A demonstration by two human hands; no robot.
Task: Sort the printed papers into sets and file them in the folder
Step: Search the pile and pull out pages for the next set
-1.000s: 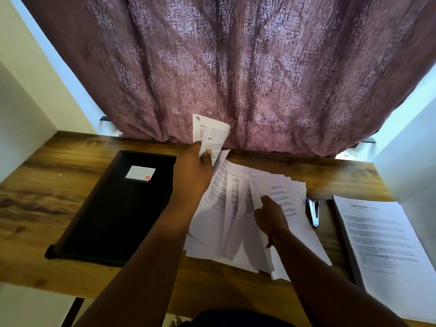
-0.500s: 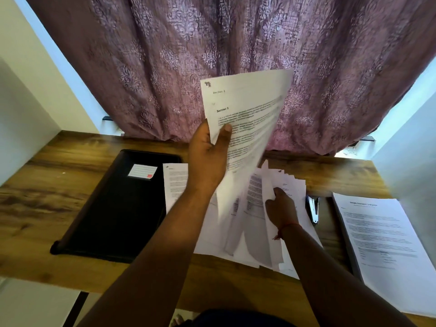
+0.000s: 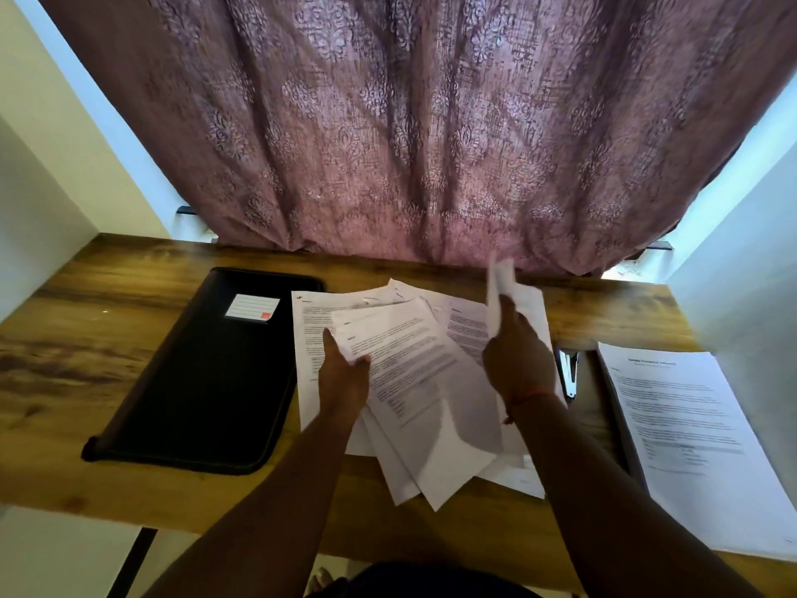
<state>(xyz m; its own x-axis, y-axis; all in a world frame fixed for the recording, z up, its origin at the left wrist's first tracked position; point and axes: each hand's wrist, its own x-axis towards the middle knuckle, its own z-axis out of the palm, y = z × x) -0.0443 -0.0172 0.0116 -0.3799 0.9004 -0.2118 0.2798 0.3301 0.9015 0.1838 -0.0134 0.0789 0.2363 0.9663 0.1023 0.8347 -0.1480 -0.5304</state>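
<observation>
A loose fan of printed papers (image 3: 431, 403) lies at the middle of the wooden desk (image 3: 86, 338). My left hand (image 3: 343, 373) pinches the left edge of the top sheet (image 3: 401, 356), which lies tilted over the pile. My right hand (image 3: 515, 360) grips another sheet (image 3: 502, 291) and holds its blurred top edge up off the pile. The black zip folder (image 3: 202, 381) lies closed to the left of the papers, with a white label (image 3: 252, 308) on its cover.
A thick stack of printed pages (image 3: 698, 446) sits at the right end of the desk. A stapler (image 3: 568, 373) lies between that stack and the loose papers. A mauve patterned curtain (image 3: 431, 123) hangs behind the desk. White walls stand on both sides.
My left hand has come down from holding a sheet up high and now holds it on the pile. My right hand has lifted a sheet from the right of the pile.
</observation>
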